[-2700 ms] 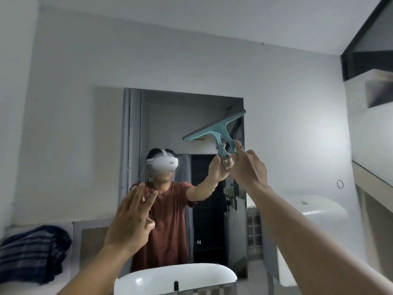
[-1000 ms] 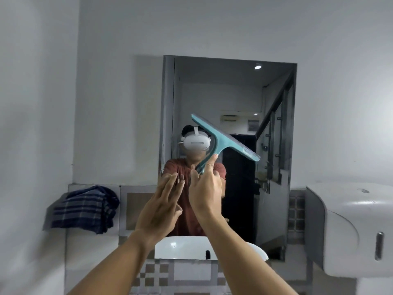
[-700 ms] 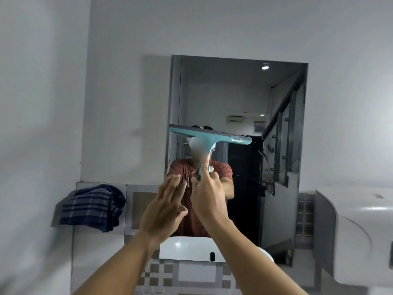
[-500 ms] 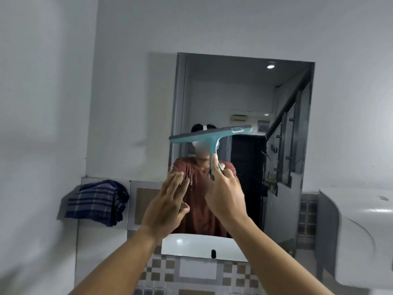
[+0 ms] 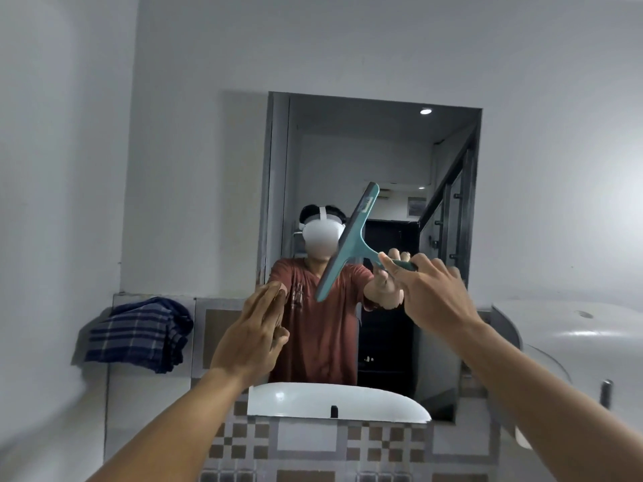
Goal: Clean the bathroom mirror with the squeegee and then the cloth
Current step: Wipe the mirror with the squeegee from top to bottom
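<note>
The rectangular bathroom mirror [image 5: 386, 151] hangs on the white wall straight ahead. My right hand [image 5: 429, 293] grips the handle of a teal squeegee [image 5: 349, 241]. Its blade is tilted steeply, top end to the upper right, in front of the mirror's middle. I cannot tell whether the blade touches the glass. My left hand [image 5: 252, 333] is held up flat and empty at the mirror's lower left, fingers together and pointing up. A folded blue plaid cloth [image 5: 139, 333] lies on the tiled ledge left of the mirror.
A white basin [image 5: 334, 401] shows at the mirror's bottom edge above checkered tiles [image 5: 313, 447]. A white dispenser [image 5: 563, 346] juts out at the right. A person with a headset is reflected in the mirror. Bare white wall rises on the left.
The squeegee has turned from nearly level to steeply tilted, and my right hand has moved right. My left hand stays raised and empty. The view has shifted slightly.
</note>
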A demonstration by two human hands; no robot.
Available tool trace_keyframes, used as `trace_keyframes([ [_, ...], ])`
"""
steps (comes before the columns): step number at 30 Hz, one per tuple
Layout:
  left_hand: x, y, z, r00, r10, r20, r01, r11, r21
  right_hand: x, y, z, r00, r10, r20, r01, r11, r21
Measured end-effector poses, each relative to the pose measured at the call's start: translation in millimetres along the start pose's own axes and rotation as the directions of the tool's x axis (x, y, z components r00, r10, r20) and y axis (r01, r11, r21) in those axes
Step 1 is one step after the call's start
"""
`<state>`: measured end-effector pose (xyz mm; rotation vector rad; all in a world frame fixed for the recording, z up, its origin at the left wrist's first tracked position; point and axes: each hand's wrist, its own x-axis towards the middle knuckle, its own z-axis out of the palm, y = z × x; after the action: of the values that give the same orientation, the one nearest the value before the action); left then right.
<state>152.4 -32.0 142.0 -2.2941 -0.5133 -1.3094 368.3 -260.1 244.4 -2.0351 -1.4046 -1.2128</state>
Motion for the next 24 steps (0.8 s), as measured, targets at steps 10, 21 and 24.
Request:
trace_keyframes([
  [10,86.9,9.0,-46.9,0.992,-0.033,-0.118,0.028,0.999,-0.045,-3.2,43.6,-15.2,0.996,0.088,-0.010,-0.088,0.995,-0.040],
  [21,156.2,-9.6,-64.9,1.000,-0.003,0.013,0.001,0.990,0.140,-60.5,55.7,11.6,0.943,0.333,0.031,-0.334,0.938,0.089],
  [24,155.0,-10.4,-64.4,1.000,0.009,0.005,-0.009,0.991,0.131,-83.1,38.6,23.5,0.904,0.420,0.073,-0.426,0.879,0.213],
])
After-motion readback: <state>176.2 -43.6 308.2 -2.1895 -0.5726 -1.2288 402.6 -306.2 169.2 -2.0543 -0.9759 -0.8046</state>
